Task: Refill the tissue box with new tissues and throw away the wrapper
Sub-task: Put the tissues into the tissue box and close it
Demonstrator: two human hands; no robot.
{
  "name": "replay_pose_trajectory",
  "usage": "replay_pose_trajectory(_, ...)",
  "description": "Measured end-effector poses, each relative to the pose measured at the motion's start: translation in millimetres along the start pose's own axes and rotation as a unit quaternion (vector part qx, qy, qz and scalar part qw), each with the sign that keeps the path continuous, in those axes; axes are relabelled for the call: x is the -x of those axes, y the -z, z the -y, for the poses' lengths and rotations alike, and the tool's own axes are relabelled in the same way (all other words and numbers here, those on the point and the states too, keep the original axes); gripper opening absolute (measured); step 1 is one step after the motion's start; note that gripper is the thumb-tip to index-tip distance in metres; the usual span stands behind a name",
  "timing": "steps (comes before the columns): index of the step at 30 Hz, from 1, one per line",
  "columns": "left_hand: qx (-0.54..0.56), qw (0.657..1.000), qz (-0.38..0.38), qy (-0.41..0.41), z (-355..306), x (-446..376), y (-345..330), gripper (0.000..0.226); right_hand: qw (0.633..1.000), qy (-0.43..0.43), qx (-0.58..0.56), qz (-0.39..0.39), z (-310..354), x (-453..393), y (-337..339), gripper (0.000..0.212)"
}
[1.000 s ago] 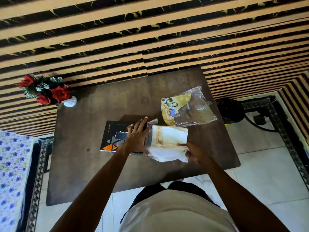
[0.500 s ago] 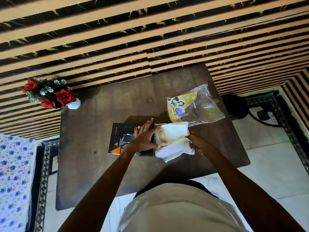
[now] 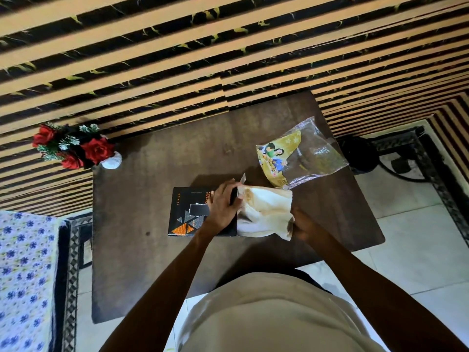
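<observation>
A black tissue box with orange triangles lies flat on the dark wooden table. My left hand rests on the box's right end, fingers at its open side. A stack of white tissues sticks out to the right of the box, bent and folded. My right hand grips the stack's right end. The empty clear and yellow wrapper lies on the table behind the tissues, apart from both hands.
A white vase of red roses stands at the table's far left corner. A black bin sits on the floor past the table's right edge. A striped wall runs behind. A flowered cloth lies at left.
The tissue stack has bent and crumpled more as my right hand pressed it toward the box. My left hand's fingers have closed in on the box's open end.
</observation>
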State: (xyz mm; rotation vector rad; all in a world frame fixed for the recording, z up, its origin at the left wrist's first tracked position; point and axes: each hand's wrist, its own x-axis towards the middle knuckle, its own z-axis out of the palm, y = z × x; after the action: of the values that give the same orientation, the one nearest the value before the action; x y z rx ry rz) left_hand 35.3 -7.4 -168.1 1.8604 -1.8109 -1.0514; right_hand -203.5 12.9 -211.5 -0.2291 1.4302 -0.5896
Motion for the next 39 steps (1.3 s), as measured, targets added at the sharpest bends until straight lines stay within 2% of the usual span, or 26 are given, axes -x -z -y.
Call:
replay_pose_trajectory(1, 0.015, 1.000, 0.002, 0.006, 1.0, -2.4, 1.2, 0.050, 0.999, 0.014, 0.031, -0.003, 1.8, 9.0, -4.4, 0.022)
replay_pose_trajectory(3, 0.027, 1.000, 0.011, 0.010, 2.9, -5.6, 4.6, 0.039, 0.993, 0.036, 0.112, -0.003, 2.2, 7.9, -2.9, 0.039)
replay_pose_trajectory(5, 0.027, 1.000, 0.005, -0.003, 4.1, -4.6, 3.9, 0.021, 0.986, 0.047, 0.158, 0.003, 4.5, 7.6, -1.9, 0.031)
replay_pose_trajectory(7, -0.007, 1.000, -0.012, -0.014, 2.9, -1.6, -0.5, 0.015, 0.983, 0.055, 0.171, 0.031, 6.4, 0.1, -2.4, 0.021)
replay_pose_trajectory(10, -0.062, 0.997, -0.033, -0.009, 0.4, 4.0, -8.9, 0.027, 0.977, 0.061, 0.191, 0.067, 14.3, 6.0, -14.1, 0.027)
replay_pose_trajectory(12, -0.034, 0.998, -0.059, 0.004, 0.0, 6.0, -12.8, 0.035, 0.981, 0.058, 0.174, 0.068, 19.7, 7.9, -18.9, 0.023)
replay_pose_trajectory(16, 0.003, 0.995, -0.098, 0.007, -1.1, 7.0, -12.9, 0.032, 0.985, 0.030, 0.164, 0.052, 21.8, 7.3, -11.3, 0.039)
replay_pose_trajectory(21, -0.110, 0.993, -0.046, -0.024, 5.0, 7.8, -17.7, 0.035, 0.987, 0.014, 0.155, 0.030, 15.9, 3.9, -14.4, 0.041)
replay_pose_trajectory(23, -0.148, 0.988, -0.030, -0.036, 3.8, 9.6, -20.2, 0.040, 0.988, 0.004, 0.138, 0.074, 16.0, 4.2, -15.1, 0.042)
replay_pose_trajectory(25, -0.179, 0.983, -0.005, -0.040, 3.3, 9.8, -18.9, 0.050, 0.989, -0.008, 0.122, 0.086, 16.9, 12.5, -16.9, 0.039)
replay_pose_trajectory(27, -0.210, 0.976, 0.034, -0.045, 4.7, 8.9, -15.2, 0.062, 0.991, -0.029, 0.116, 0.066, 17.6, 3.0, -12.8, 0.038)
replay_pose_trajectory(28, -0.217, 0.974, 0.050, -0.048, 5.9, 8.7, -12.8, 0.067, 0.986, -0.075, 0.105, 0.101, 15.9, -1.0, -11.1, 0.035)
replay_pose_trajectory(30, -0.211, 0.974, 0.066, -0.052, 6.3, 7.3, -9.1, 0.068, 0.967, -0.095, 0.163, 0.171, 10.1, -4.2, -12.1, 0.027)
replay_pose_trajectory(31, -0.203, 0.976, 0.069, -0.049, 5.1, 7.4, -7.3, 0.067, 0.968, -0.112, 0.150, 0.165, 11.4, -0.3, -16.4, 0.028)
replay_pose_trajectory(32, -0.192, 0.978, 0.068, -0.045, 3.4, 7.5, -5.6, 0.065, 0.979, -0.079, 0.131, 0.134, 10.3, -0.1, -20.8, 0.034)
replay_pose_trajectory(33, -0.182, 0.980, 0.070, -0.041, 2.0, 7.3, -3.5, 0.065, 0.983, -0.008, 0.151, 0.102, 5.5, -0.1, -22.5, 0.041)
replay_pose_trajectory(34, -0.173, 0.981, 0.075, -0.039, 1.3, 6.8, -1.5, 0.065, 0.984, 0.014, 0.147, 0.100, 3.4, 3.0, -25.5, 0.046)
replay_pose_trajectory(35, -0.165, 0.982, 0.084, -0.042, 2.1, 6.3, 1.1, 0.067, 0.985, 0.023, 0.128, 0.118, 0.4, 5.3, -29.2, 0.050)
replay_pose_trajectory(39, -0.147, 0.979, 0.118, -0.080, 11.7, 6.1, 18.2, 0.089, 0.991, 0.032, 0.097, 0.091, -6.0, -11.6, -31.9, 0.055)
